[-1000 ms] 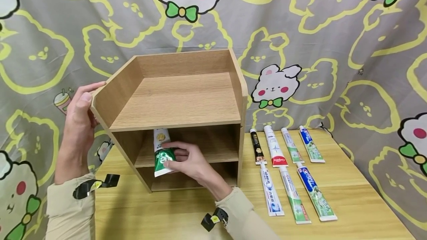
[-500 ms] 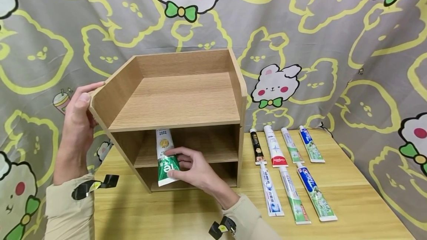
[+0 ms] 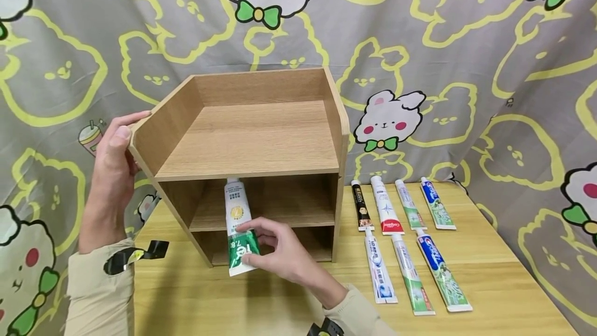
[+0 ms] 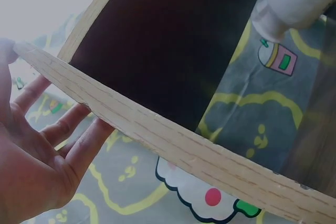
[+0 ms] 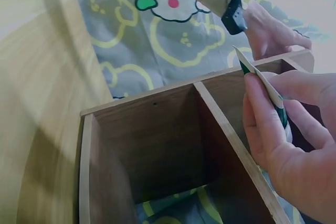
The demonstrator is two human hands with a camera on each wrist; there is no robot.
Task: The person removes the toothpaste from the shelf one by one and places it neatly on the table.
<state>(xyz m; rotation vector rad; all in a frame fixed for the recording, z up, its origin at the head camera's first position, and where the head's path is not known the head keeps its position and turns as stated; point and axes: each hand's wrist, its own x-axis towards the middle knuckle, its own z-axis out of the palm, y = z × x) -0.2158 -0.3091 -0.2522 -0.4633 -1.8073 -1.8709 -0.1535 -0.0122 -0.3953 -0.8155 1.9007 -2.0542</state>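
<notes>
A white and green toothpaste tube [image 3: 237, 211] is pinched near its flat green end by my right hand [image 3: 284, 253]. Its capped end reaches into the upper opening of a wooden shelf [image 3: 252, 134], while the green end sticks out in front. In the right wrist view the tube [image 5: 268, 87] appears edge-on between thumb and fingers. My left hand [image 3: 112, 159] grips the front edge of the shelf's left side panel, thumb in front and fingers behind. The left wrist view shows that hand [image 4: 47, 145] at the panel edge, with the tube's white cap end [image 4: 294, 3] inside the shelf.
Right of the shelf, several toothpaste tubes lie in two rows on the wooden table [image 3: 494, 274], among them a black tube [image 3: 360, 205], a red-ended white tube [image 3: 386, 206] and a blue-green tube [image 3: 443, 274]. A patterned curtain [image 3: 289, 51] hangs behind.
My right hand has moved toward me and slightly right, drawing the tube farther out of the upper opening. My left hand keeps its grip on the side panel.
</notes>
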